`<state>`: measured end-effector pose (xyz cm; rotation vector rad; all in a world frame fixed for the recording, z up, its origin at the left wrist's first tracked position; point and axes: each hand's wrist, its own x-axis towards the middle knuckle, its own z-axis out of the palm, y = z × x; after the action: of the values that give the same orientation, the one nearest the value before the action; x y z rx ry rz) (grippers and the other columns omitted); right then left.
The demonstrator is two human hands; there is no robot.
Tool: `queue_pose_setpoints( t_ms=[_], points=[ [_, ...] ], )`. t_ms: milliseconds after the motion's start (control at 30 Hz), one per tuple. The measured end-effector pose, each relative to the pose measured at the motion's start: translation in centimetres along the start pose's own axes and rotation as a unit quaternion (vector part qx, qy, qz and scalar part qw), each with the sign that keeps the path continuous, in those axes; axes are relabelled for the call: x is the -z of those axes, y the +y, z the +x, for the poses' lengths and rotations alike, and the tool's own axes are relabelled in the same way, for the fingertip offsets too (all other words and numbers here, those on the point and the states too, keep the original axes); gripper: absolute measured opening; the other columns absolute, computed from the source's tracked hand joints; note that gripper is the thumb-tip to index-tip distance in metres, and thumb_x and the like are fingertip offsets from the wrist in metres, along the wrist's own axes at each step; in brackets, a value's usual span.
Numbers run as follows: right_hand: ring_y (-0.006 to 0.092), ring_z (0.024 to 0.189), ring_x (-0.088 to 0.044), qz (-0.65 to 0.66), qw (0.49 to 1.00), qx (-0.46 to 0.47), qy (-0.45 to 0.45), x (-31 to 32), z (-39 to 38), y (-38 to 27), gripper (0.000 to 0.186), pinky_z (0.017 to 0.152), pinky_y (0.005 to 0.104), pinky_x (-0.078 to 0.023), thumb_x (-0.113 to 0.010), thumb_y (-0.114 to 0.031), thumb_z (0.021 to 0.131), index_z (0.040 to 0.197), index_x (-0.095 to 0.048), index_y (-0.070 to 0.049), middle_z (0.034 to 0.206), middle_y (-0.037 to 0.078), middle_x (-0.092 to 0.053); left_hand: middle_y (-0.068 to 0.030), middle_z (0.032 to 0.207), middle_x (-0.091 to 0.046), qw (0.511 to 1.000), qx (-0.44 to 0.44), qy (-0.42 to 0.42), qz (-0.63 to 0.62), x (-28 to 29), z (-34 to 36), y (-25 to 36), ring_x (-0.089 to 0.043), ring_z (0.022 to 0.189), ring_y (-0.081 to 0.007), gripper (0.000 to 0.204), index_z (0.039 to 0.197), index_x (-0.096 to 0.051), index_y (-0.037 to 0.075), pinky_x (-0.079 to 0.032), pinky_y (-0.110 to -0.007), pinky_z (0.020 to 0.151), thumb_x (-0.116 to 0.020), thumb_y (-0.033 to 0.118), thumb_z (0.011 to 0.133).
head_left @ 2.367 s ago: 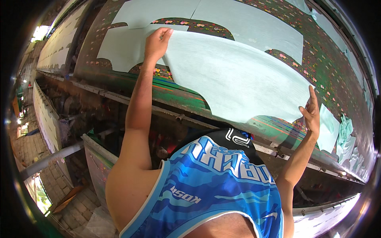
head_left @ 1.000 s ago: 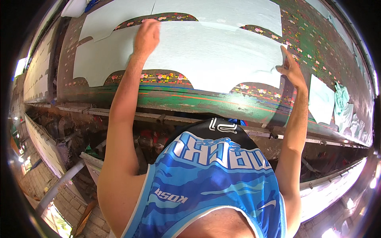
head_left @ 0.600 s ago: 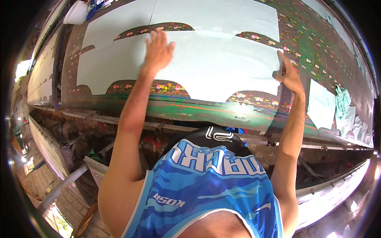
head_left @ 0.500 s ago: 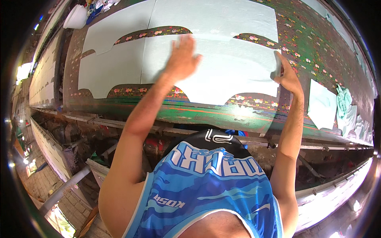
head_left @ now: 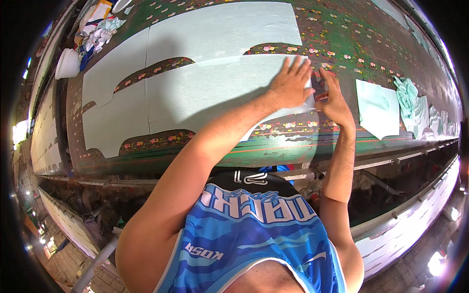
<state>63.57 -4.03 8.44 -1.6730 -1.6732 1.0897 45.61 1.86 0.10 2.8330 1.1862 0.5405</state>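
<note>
The left hand (head_left: 293, 85) has moved rightward across the pale sheet (head_left: 220, 78) to its right end, palm down, fingers spread. The right hand (head_left: 336, 105), fingers parted, is just beside that end; contact cannot be told. The sheet lies near the desk's (head_left: 273, 152) near edge.

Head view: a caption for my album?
Left hand spread over a pale mint, curve-cut fabric panel on a flowered green table, right hand alongside.

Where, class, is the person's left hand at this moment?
In the head view, the left hand is right of centre, spread over the right end of the near row of pale green fabric panels, just left of the right hand.
</note>
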Motion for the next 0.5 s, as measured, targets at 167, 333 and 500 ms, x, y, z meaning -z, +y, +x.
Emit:
queue_pose_setpoints(
  t_ms=[167, 333, 500],
  points=[
    [0.0288, 0.111, -0.067, -0.065, 0.998, 0.025, 0.005, -0.1, -0.2, -0.9, 0.084, 0.086, 0.0347, -0.060, -0.072, 0.004, 0.079, 0.157, -0.045, -0.012, 0.162, 0.018, -0.037, -0.0219, 0.164, -0.038, 0.993, -0.084, -0.010, -0.083, 1.8, -4.3, 3.9, -0.030, 0.154, -0.0379, 0.073, 0.151, -0.046, -0.005, -0.021, -0.060, 0.124, -0.051, 0.048, 0.102],
    [0.0350, 0.128, -0.060, -0.118, 0.985, 0.118, 0.044, -4.9, 0.6, -1.5, 0.062, 0.102, 0.0407, -0.054, -0.072, -0.003, 0.087, 0.147, -0.055, -0.005, 0.156, 0.019, -0.048, -0.0224, 0.165, -0.035, 0.997, -0.035, -0.046, -0.047, 4.7, -9.5, -0.6, -0.028, 0.156, -0.0365, 0.075, 0.153, -0.042, -0.008, -0.018, -0.054, 0.127, -0.052, 0.046, 0.103],
    [0.0372, 0.154, -0.030, -0.291, 0.923, 0.248, 0.027, -10.2, 4.8, 0.8, 0.056, 0.125, 0.0511, -0.027, -0.058, -0.036, 0.104, 0.151, -0.052, -0.006, 0.165, 0.020, -0.036, -0.0253, 0.169, -0.024, 0.982, 0.176, -0.058, 0.035, 7.9, -17.1, -11.5, -0.019, 0.159, -0.0367, 0.076, 0.159, -0.028, -0.008, -0.015, -0.054, 0.129, -0.044, 0.046, 0.108]
  ],
)
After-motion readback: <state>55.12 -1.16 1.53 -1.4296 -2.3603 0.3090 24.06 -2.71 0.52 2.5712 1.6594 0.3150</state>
